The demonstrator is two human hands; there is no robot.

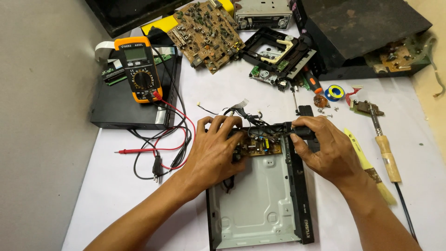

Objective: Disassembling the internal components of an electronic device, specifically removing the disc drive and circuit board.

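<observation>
A: Bracing the small yellow circuit board (258, 148) at centre frame, the left hand (211, 151) spreads its fingers (218, 125) over the board's left edge, probably to steady it.

B: Right hand (325, 151)?

A: Closed round a black tool handle (301, 131) aimed at the board, which sits at the upper end of the open metal chassis (260, 204).

B: Obstructions?

A: Black wires (246, 118) tangle above the board. Multimeter (139, 69) upper left, its red probe (139, 150) lying left; soldering iron (385, 151) right.
</observation>
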